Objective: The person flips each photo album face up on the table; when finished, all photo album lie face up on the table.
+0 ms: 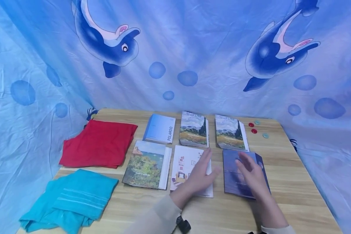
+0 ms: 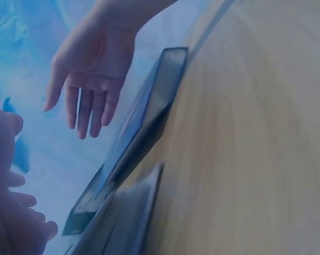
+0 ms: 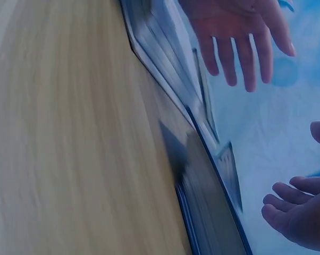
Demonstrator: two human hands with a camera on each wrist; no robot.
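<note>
My left hand hovers over a white album with a drawn armchair, its fingers straight and holding nothing. Over the dark blue photo album is my right hand, fingers relaxed and spread, palm turned inward. In the left wrist view the right hand shows above the albums' edges, empty. The right wrist view shows the left hand with extended fingers, apart from the books beneath. Beside the white album lies a garden-picture photo album.
Along the back lie a blue Polaroid album and two landscape-cover albums, one in the middle and one farther right. Several red and green discs lie back right. A folded red cloth and a turquoise cloth cover the left side.
</note>
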